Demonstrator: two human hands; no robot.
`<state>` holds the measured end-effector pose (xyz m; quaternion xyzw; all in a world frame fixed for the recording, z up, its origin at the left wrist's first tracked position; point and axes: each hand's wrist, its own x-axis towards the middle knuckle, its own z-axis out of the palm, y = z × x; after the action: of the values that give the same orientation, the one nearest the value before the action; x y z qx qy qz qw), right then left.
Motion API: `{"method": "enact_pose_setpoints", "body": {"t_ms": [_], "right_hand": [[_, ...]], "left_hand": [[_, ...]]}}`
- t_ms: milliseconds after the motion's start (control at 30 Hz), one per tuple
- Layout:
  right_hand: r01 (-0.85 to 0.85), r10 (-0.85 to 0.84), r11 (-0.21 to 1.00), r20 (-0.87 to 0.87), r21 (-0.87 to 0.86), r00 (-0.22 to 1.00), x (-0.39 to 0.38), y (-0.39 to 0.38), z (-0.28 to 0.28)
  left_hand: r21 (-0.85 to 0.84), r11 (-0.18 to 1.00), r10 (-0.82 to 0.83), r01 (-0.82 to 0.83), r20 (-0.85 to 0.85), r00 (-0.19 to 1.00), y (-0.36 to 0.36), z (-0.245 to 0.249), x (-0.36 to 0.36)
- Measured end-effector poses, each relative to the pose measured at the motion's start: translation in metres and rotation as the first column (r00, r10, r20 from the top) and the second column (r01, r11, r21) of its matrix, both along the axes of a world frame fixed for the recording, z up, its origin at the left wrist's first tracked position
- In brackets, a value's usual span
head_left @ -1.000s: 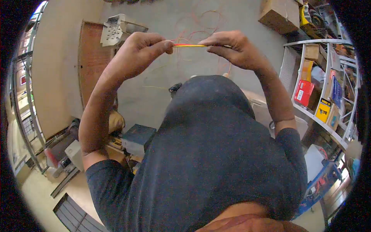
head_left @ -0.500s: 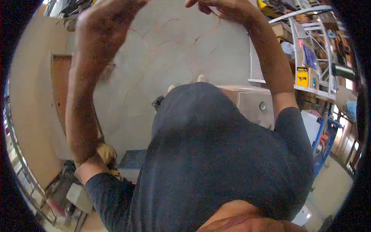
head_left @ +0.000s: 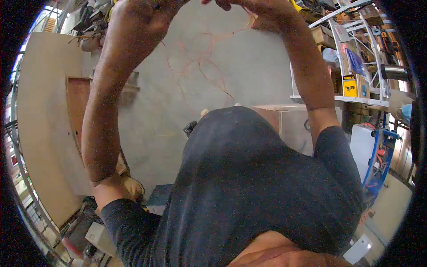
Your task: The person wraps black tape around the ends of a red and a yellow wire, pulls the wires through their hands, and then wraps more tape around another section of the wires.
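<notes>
My left hand [head_left: 147, 15] is raised at the top edge, its fingers mostly cut off by the frame. Across from it, my right hand [head_left: 267, 12] is held up with curled fingers, partly out of view. Thin reddish wires [head_left: 209, 60] dangle in loose loops between and below the hands. One strand runs up to the right hand, which appears closed on it; another passes behind the left hand, where I cannot see whether it is gripped.
A pale cabinet [head_left: 291, 127] stands by my knees on the right. White shelving [head_left: 364, 101] holds boxes, including a yellow box [head_left: 350, 87]. At left are a light panel [head_left: 44, 120] and a brown board [head_left: 79, 100]. Grey floor [head_left: 151, 155] lies below.
Both hands have shifted slightly; the left hand moved to the right. The hanging wires have swung into a different shape. My view has tilted a little.
</notes>
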<state>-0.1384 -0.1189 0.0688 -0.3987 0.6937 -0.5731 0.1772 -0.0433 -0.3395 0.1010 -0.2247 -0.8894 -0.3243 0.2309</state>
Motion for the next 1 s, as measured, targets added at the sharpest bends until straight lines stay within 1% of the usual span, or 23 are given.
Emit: {"method": "enact_pose_setpoints", "body": {"t_ms": [33,67,133,200,233,267,300,333,367,400,433,467,500,533,600,667,733,767,800,833,867,933,1000], "right_hand": [[-0.002,0.006,0.996,-0.045,0.089,0.999,-0.001,0.002,0.001],[-0.012,0.016,0.997,-0.051,0.076,0.999,-0.001,0.005,0.005],[0.039,-0.022,0.988,-0.113,0.147,0.993,0.004,0.015,0.015],[0.032,-0.019,0.992,-0.11,0.119,0.994,0.005,0.025,0.019],[0.063,-0.04,0.989,-0.163,0.137,0.986,0.004,0.033,0.024],[0.097,-0.062,0.983,-0.214,0.156,0.975,0.004,0.041,0.029],[0.133,-0.077,0.973,-0.276,0.189,0.958,0.004,0.05,0.037],[0.13,-0.077,0.975,-0.278,0.181,0.958,-0.025,0.072,0.019],[0.18,-0.071,0.955,-0.411,0.234,0.909,-0.072,0.103,-0.013],[0.197,-0.077,0.946,-0.412,0.259,0.908,-0.05,0.107,0.014],[0.214,-0.082,0.935,-0.413,0.283,0.907,-0.027,0.112,0.041],[0.224,-0.094,0.933,-0.411,0.28,0.907,-0.027,0.12,0.04],[0.176,-0.079,0.947,-0.336,0.268,0.938,-0.027,0.129,0.035],[0.127,-0.061,0.96,-0.255,0.25,0.965,-0.025,0.137,0.029],[0.151,-0.098,0.947,-0.192,0.282,0.976,-0.025,0.151,0.012],[0.188,-0.16,0.931,-0.113,0.313,0.981,-0.022,0.167,-0.007],[0.221,-0.158,0.876,-0.177,0.429,0.971,-0.02,0.183,-0.033],[0.184,-0.067,0.887,-0.276,0.424,0.959,-0.025,0.197,-0.057],[0.151,-0.045,0.908,-0.269,0.391,0.962,-0.022,0.208,-0.072],[0.154,-0.066,0.9,-0.223,0.407,0.973,-0.017,0.218,-0.084],[0.152,-0.094,0.896,-0.156,0.418,0.983,-0.012,0.226,-0.1],[0.187,-0.175,0.879,-0.068,0.438,0.982,0.003,0.244,-0.13],[0.234,-0.251,0.893,-0.006,0.385,0.968,0.029,0.262,-0.159]], "left_hand": [[-0.074,0.997,0.018,-0.014,0.059,0.998,-0.004,-0.004,-0.005],[-0.151,0.988,0.047,-0.029,0.118,0.992,-0.006,-0.007,-0.007],[-0.173,0.985,0.032,-0.024,0.046,0.998,0.001,-0.009,-0.008],[-0.01,1.0,0.006,-0.004,0.201,0.98,0.014,-0.006,-0.008],[-0.038,0.996,0.09,-0.082,0.313,0.946,0.025,-0.001,-0.007],[-0.044,0.995,0.1,-0.09,0.304,0.947,0.028,-0.002,-0.009],[-0.018,1.0,0.028,-0.024,0.233,0.972,0.032,-0.009,-0.012],[0.001,0.999,-0.048,0.048,0.161,0.986,0.037,-0.017,-0.014],[0.053,0.997,-0.062,0.052,0.195,0.979,0.038,-0.021,-0.012],[0.044,0.997,-0.071,0.063,0.196,0.978,0.043,-0.022,-0.008],[0.105,0.994,-0.053,0.027,0.259,0.964,0.049,-0.022,-0.003],[0.166,0.986,-0.04,-0.016,0.329,0.944,0.057,-0.023,0.002],[0.201,0.979,-0.051,-0.035,0.406,0.912,0.067,-0.023,0.004],[0.196,0.98,-0.058,-0.028,0.419,0.906,0.073,-0.03,0.002],[0.26,0.965,-0.14,0.035,0.401,0.905,0.082,-0.05,-0.005],[0.21,0.977,-0.129,0.024,0.5,0.857,0.096,-0.062,-0.005],[0.159,0.987,-0.128,0.038,0.607,0.785,0.115,-0.076,-0.004],[0.129,0.992,-0.087,0.004,0.649,0.755,0.126,-0.086,0.0],[0.095,0.995,-0.049,-0.024,0.689,0.723,0.138,-0.097,0.002],[0.18,0.983,-0.084,-0.043,0.642,0.762,0.152,-0.112,0.004],[0.18,0.984,-0.125,0.003,0.669,0.733,0.162,-0.119,0.005],[0.054,0.998,-0.013,-0.034,0.705,0.709,0.177,-0.129,0.002],[0.071,0.997,-0.06,0.011,0.734,0.677,0.197,-0.14,0.005]]}}
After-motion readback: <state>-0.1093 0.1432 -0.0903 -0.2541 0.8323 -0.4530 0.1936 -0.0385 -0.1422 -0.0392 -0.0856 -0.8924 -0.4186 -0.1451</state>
